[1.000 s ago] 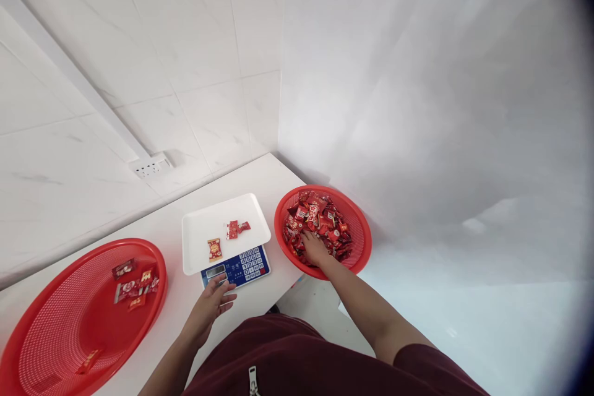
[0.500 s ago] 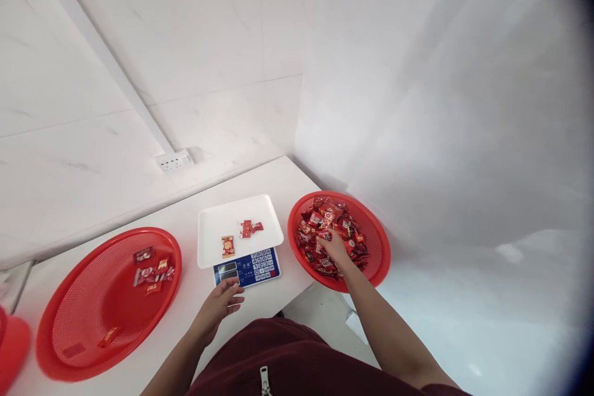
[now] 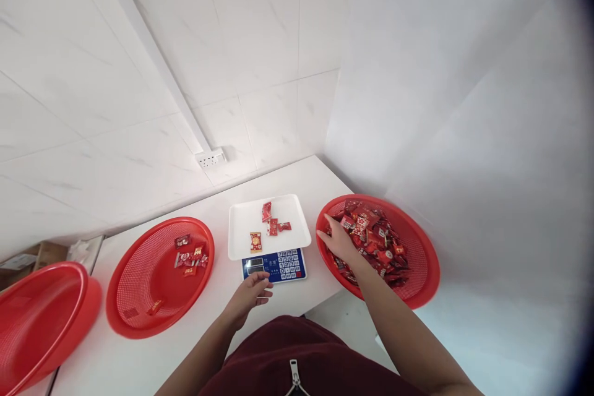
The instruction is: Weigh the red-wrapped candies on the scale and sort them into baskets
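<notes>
My right hand [image 3: 340, 240] reaches over the left rim of the right red basket [image 3: 424, 260], its thumb and finger spread and nothing held. Red-wrapped candies [image 3: 371, 235] are heaped inside that basket. On the scale's white tray [image 3: 241, 219] lie several wrapped candies, among them a gold-and-red one [image 3: 255, 242] and a red one [image 3: 266, 211] at the back. In front of the blue scale [image 3: 269, 263], my left hand [image 3: 248, 298] hovers with loosely bent fingers and holds nothing. It partly covers the scale's lower left corner.
A second red basket [image 3: 139, 272] on the left holds several candies [image 3: 190, 258]. Another red basket [image 3: 41, 328] stands at the far left, beside a cardboard box [image 3: 49, 255]. Behind the white table [image 3: 301, 176] is a tiled wall with a socket strip [image 3: 211, 158].
Another red candy now lies at the back of the tray. My right hand has gone from among the heaped candies to the basket's left rim, emptied. The view has swung left.
</notes>
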